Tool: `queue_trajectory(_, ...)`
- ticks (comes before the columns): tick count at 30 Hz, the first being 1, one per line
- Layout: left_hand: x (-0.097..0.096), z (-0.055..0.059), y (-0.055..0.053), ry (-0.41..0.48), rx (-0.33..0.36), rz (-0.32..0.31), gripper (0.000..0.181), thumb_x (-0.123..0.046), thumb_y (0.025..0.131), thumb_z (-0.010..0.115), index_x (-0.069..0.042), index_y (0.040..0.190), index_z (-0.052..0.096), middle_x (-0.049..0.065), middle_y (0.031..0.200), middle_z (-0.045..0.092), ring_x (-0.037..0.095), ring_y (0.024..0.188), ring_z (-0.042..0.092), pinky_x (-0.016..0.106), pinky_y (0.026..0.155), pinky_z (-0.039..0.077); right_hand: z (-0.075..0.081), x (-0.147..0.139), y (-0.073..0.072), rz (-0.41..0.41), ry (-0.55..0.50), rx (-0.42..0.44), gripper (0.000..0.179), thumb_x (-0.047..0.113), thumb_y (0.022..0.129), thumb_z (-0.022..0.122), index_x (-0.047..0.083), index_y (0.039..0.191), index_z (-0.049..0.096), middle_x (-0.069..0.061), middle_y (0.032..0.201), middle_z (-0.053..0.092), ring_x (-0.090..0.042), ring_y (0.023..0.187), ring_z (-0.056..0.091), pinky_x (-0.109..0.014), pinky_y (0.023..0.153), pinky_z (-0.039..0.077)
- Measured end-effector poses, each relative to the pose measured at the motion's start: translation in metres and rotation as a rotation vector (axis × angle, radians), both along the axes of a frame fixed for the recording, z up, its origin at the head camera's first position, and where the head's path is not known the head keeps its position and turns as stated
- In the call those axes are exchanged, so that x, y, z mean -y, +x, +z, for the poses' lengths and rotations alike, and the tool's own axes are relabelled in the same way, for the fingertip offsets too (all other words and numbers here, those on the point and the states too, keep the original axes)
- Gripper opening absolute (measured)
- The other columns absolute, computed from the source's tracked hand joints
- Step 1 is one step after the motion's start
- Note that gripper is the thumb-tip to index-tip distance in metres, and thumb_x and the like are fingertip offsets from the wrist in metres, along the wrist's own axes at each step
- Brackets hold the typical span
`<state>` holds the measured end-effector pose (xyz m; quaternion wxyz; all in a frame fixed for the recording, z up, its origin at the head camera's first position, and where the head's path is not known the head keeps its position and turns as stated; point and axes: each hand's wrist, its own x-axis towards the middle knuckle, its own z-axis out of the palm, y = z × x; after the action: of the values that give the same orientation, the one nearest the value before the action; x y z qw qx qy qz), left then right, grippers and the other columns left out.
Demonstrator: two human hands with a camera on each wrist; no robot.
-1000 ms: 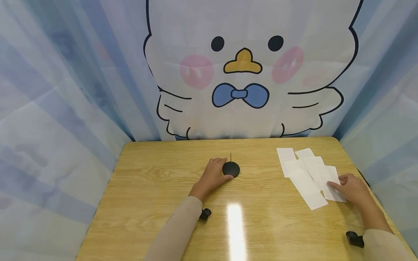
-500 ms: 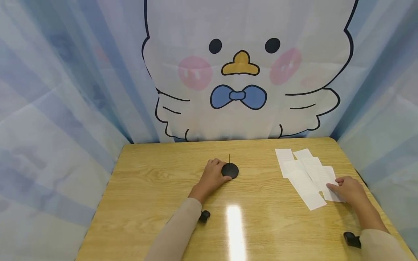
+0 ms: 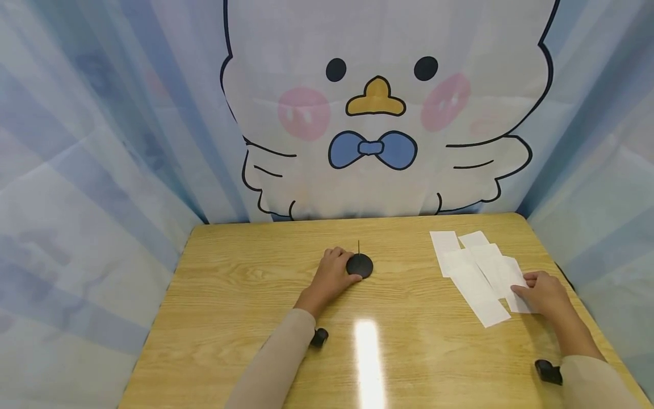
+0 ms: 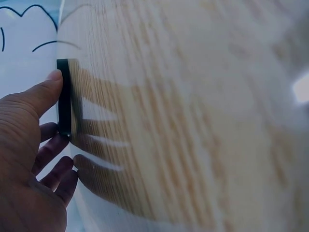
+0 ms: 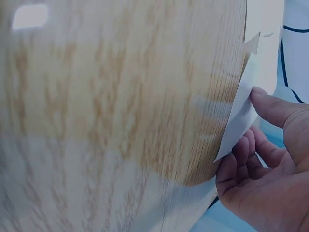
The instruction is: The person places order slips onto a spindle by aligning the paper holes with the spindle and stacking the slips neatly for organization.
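Observation:
In the head view my left hand grips the edge of a receipt spike, which has a black round base and a thin upright rod. The left wrist view has the thumb and curled fingers at the rim of the flat black base on the table. Over at the right, my right hand pinches the edge of a white paper slip. Its thumb lies on top of the slip in the right wrist view, other fingers at the edge. The slip tilts up slightly there.
Several more white paper slips lie overlapping on the wooden table, left of the right hand. Curtains enclose the table at the sides and back. The right hand is close to the table's right edge.
The slip under my right hand has shifted a little to the left, over the neighbouring slips. My left hand and the receipt spike stay in place; the head view has moved slightly.

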<state>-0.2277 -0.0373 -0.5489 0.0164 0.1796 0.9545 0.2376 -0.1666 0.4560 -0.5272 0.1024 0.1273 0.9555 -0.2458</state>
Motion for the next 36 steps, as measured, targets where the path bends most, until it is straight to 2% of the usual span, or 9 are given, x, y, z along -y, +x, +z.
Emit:
queue_trajectory(9,0.0002,-0.0012,-0.0003,0.003,-0.008,-0.005,0.065,-0.049,0.092,0.075,-0.013,0.144,0.06,0.007,0.135,0.059,0.027,0.125,0.051,0.044,0.106,0.048,-0.0025,-0.0003,0.0051,-0.015,-0.019,-0.078,0.074,0.029,0.099,0.07,-0.024,0.138,0.037,-0.045,0.129,0.049,-0.059,0.114,0.052,-0.064,0.091,0.048)
queue_trajectory(16,-0.0003,-0.003,-0.0003,0.0,-0.01,-0.002,0.065,-0.05,0.092,0.075,-0.014,0.144,0.06,0.006,0.135,0.059,0.026,0.125,0.051,0.043,0.105,0.049,-0.0035,-0.0027,0.0051,-0.084,-0.043,-0.005,0.088,0.04,0.095,0.073,-0.021,0.143,0.032,-0.045,0.13,0.047,-0.058,0.113,0.051,-0.063,0.092,0.047)
queue_trajectory(20,-0.0004,-0.0033,0.0001,-0.007,-0.015,0.001,0.065,-0.051,0.092,0.075,-0.014,0.144,0.06,0.005,0.135,0.059,0.025,0.125,0.052,0.042,0.105,0.049,-0.005,-0.0043,0.0066,-0.091,-0.072,-0.005,0.093,0.045,0.095,0.073,-0.02,0.146,0.03,-0.046,0.132,0.044,-0.059,0.115,0.05,-0.063,0.092,0.048)
queue_trajectory(24,-0.0006,-0.0029,0.0003,-0.011,-0.016,0.0,0.065,-0.051,0.092,0.075,-0.014,0.144,0.06,0.005,0.135,0.059,0.025,0.125,0.052,0.042,0.105,0.049,-0.0053,-0.0061,0.0084,-0.069,-0.082,-0.044,0.087,0.046,0.102,0.061,-0.02,0.148,0.028,-0.047,0.134,0.042,-0.06,0.116,0.049,-0.065,0.091,0.047)
queue_trajectory(28,-0.0007,-0.0024,0.0003,-0.013,-0.015,-0.004,0.065,-0.051,0.092,0.074,-0.015,0.145,0.059,0.005,0.135,0.059,0.025,0.125,0.052,0.042,0.105,0.049,-0.0032,-0.0063,0.0084,-0.037,-0.07,-0.106,0.075,0.043,0.109,0.048,-0.02,0.146,0.032,-0.049,0.136,0.04,-0.062,0.119,0.045,-0.068,0.093,0.045)
queue_trajectory(36,-0.0003,-0.0021,0.0006,-0.026,-0.024,-0.006,0.065,-0.05,0.093,0.074,-0.014,0.146,0.059,0.006,0.136,0.059,0.027,0.127,0.052,0.043,0.107,0.048,0.0006,0.0024,0.0049,0.002,-0.055,-0.193,0.061,0.034,0.111,0.046,-0.021,0.136,0.044,-0.045,0.13,0.048,-0.056,0.109,0.054,-0.065,0.087,0.048)
